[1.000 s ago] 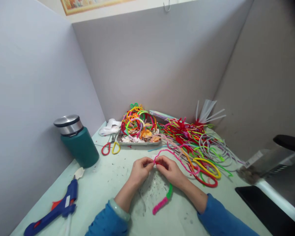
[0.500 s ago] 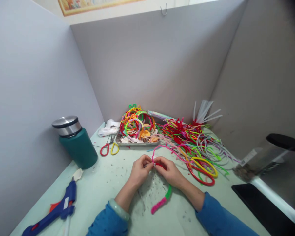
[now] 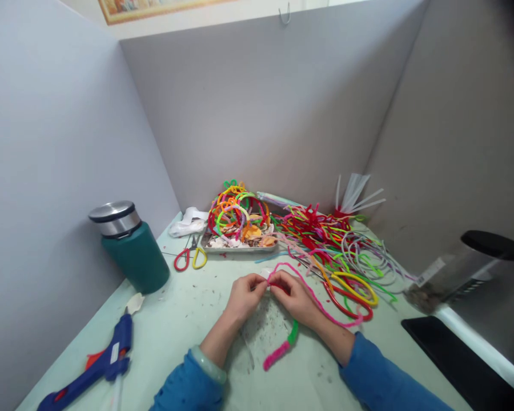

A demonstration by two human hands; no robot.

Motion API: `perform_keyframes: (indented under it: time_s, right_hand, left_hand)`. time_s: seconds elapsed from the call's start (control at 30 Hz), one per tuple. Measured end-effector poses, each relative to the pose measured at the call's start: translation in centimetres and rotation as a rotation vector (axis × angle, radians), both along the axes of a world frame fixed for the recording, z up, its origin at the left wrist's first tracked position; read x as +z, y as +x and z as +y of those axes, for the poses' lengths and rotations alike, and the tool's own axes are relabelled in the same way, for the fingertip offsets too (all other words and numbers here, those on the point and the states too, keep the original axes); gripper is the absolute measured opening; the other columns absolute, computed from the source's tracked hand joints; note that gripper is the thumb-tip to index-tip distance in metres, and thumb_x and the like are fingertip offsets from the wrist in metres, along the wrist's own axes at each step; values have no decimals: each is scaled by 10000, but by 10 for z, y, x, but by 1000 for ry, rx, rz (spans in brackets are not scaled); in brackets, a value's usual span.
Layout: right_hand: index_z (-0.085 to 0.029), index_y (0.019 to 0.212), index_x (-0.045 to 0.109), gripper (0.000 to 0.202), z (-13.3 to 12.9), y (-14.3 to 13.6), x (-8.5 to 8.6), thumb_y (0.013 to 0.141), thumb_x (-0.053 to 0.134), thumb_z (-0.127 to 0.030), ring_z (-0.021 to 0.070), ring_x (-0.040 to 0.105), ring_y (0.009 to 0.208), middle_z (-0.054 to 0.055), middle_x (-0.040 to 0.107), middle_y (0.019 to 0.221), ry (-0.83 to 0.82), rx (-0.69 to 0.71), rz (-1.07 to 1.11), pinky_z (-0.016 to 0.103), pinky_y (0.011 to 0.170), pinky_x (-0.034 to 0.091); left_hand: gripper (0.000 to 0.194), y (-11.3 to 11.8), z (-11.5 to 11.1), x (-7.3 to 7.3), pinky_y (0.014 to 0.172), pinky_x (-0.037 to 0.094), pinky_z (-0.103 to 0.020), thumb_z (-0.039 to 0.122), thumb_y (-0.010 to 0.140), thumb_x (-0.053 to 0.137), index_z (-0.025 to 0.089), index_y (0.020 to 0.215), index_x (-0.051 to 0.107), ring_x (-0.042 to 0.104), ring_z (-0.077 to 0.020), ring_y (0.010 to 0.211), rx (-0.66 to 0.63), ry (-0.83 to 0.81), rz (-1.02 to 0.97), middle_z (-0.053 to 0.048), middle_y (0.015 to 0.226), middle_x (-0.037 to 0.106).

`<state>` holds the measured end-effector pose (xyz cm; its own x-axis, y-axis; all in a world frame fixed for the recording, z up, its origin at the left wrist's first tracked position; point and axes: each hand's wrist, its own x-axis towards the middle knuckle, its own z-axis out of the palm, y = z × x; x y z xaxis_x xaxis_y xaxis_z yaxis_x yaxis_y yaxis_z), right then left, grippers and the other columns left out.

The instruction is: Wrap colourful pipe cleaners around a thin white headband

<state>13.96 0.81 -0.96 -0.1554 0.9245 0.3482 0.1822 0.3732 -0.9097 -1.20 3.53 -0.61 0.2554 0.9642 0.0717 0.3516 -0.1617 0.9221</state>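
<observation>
My left hand [image 3: 247, 294] and my right hand [image 3: 293, 294] meet at the middle of the table, fingertips pinched together. Between them they hold one end of a pink pipe cleaner [image 3: 310, 290], whose long free part arcs over my right hand and lies across the right forearm. Something red shows under the right fingers. Just below my right hand, a thick piece, green at the top and pink [image 3: 276, 356] at the bottom, hangs or lies over the table; its upper end is hidden.
A metal tray [image 3: 240, 250] holds shells and colourful loops. Scissors [image 3: 191, 260] lie left of it, with a green bottle [image 3: 137, 258] and a blue glue gun [image 3: 111, 357] farther left. Piled pipe cleaners [image 3: 312, 228], large-handled scissors [image 3: 355, 288] and a clear container [image 3: 448, 279] are right.
The free part of the pink pipe cleaner has swung right and down onto my right forearm. Both hands keep their pinch in nearly the same place.
</observation>
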Motion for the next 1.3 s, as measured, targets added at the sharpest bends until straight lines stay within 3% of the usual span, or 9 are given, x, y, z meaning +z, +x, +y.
perform_keyframes:
  time_s: [0.17, 0.33, 0.47, 0.6, 0.83, 1.07, 1.17, 1.3]
  right_hand:
    - [-173, 861, 573, 89, 0, 3, 1, 821, 504, -213, 129, 513, 677, 6, 566, 749, -38, 8, -12, 238, 604, 390]
    - [-173, 853, 580, 104, 2, 6, 0, 830, 512, -248, 109, 489, 604, 0, 561, 722, -91, 14, 49, 226, 547, 370]
    - [-174, 866, 588, 106, 1, 6, -1, 827, 524, -249, 106, 495, 593, 4, 577, 726, -80, 35, 67, 225, 540, 370]
    - [-169, 812, 590, 91, 0, 5, 2, 816, 546, -249, 106, 494, 584, 1, 568, 687, -39, 31, 85, 224, 537, 371]
    - [-170, 812, 598, 112, 0, 4, 1, 819, 552, -272, 95, 487, 552, 2, 567, 699, -40, 28, 96, 215, 506, 367]
    - [-158, 732, 567, 269, 0, 5, 8, 828, 518, -405, 90, 471, 438, -11, 541, 595, -172, -6, 158, 215, 427, 347]
    - [-160, 709, 547, 329, 2, 6, 11, 813, 504, -469, 102, 473, 432, -26, 493, 555, -274, 24, 198, 223, 423, 348]
    - [-162, 605, 498, 341, 6, 7, 9, 739, 602, -458, 93, 423, 511, -37, 429, 558, -255, -38, 215, 216, 477, 334]
  left_hand:
    - [301, 0, -2, 11, 523, 299, -212, 380, 687, 593, 89, 721, 661, 418, -91, 544, -19, -157, -105, 3, 578, 541]
    - [321, -1, -9, 27, 426, 180, -206, 415, 651, 644, 104, 731, 632, 272, -45, 400, 11, -340, -184, 71, 437, 377]
    - [332, -4, -12, 34, 371, 97, -208, 430, 645, 662, 128, 758, 585, 183, -26, 340, -45, -451, -241, 101, 417, 301]
    - [337, -7, -11, 33, 346, 74, -199, 432, 650, 673, 144, 777, 551, 177, -17, 319, -114, -489, -299, 109, 428, 284]
    - [369, -7, -11, 35, 323, 110, -195, 454, 661, 662, 132, 811, 559, 240, -12, 317, -151, -487, -296, 70, 512, 434]
    - [347, -7, -12, 36, 339, 92, -201, 442, 653, 675, 128, 761, 573, 197, -13, 329, -88, -471, -268, 97, 447, 302]
    - [336, -7, -12, 31, 347, 71, -210, 430, 658, 680, 134, 774, 571, 173, -13, 334, -125, -511, -307, 100, 449, 286]
    - [344, -5, -14, 27, 354, 67, -219, 424, 654, 691, 130, 799, 586, 182, -19, 344, -187, -537, -307, 95, 450, 296]
